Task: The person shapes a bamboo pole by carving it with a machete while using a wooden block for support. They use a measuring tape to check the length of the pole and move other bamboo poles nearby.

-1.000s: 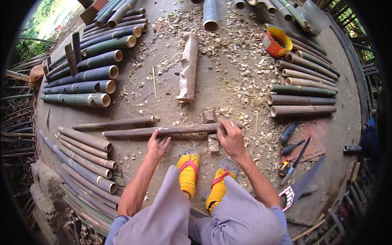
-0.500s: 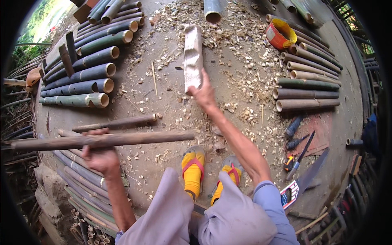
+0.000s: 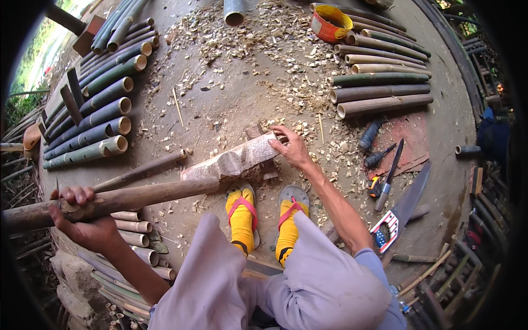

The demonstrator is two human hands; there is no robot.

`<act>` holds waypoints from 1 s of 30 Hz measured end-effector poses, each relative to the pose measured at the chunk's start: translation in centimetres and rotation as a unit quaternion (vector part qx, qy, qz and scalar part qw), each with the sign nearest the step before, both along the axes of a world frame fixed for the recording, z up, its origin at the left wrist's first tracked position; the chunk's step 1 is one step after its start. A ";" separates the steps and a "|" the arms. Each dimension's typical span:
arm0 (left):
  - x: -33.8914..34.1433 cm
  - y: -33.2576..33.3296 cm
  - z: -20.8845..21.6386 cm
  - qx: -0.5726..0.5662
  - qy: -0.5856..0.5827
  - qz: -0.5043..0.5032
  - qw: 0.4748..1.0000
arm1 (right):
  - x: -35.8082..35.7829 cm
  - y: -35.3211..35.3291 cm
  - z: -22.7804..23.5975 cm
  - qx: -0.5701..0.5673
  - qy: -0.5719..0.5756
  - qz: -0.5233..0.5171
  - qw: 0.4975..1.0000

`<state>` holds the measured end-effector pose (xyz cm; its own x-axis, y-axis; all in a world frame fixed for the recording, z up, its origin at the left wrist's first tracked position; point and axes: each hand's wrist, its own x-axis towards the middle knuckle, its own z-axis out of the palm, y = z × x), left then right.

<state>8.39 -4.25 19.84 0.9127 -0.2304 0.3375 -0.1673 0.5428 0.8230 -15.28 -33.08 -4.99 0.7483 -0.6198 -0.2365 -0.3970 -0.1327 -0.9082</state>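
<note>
A brown bamboo pole (image 3: 148, 199) is gripped in my left hand (image 3: 91, 217), fingers wrapped round it, and it slants from the left rim toward my feet. My right hand (image 3: 294, 148) is closed on the far right end of a pale notched wooden block (image 3: 247, 154). That block lies crosswise in front of my feet, over a darker piece of wood (image 3: 269, 168). The right end of the pole comes close beside the block's left end; whether they touch I cannot tell. Another thin brown pole (image 3: 140, 170) lies on the ground beyond my left hand.
Cut bamboo tubes lie in rows at left (image 3: 88, 148) and right (image 3: 385, 104). Right of my right arm are a handsaw (image 3: 410, 198), a long-bladed knife (image 3: 391, 173) and a tape measure (image 3: 374, 187). A red-yellow bucket (image 3: 330, 25) stands behind; wood chips litter the ground.
My right hand has drawn the wooden block nearer and turned it from lengthwise to crosswise. The left hand has moved left and a little down with the pole; the view has shifted too.
</note>
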 end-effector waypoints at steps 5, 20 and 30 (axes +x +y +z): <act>-1.9 -3.2 0.9 -0.012 -0.006 -0.034 0.999 | -9.1 -0.8 0.9 -0.052 -0.014 -0.251 0.966; -4.5 -9.3 0.6 -0.039 0.062 -0.017 0.997 | -36.6 -4.0 -5.0 -0.222 0.294 -0.391 0.843; -4.1 -9.6 -3.5 -0.004 0.066 -0.007 0.998 | -25.0 2.2 3.9 -0.211 0.138 -0.376 0.891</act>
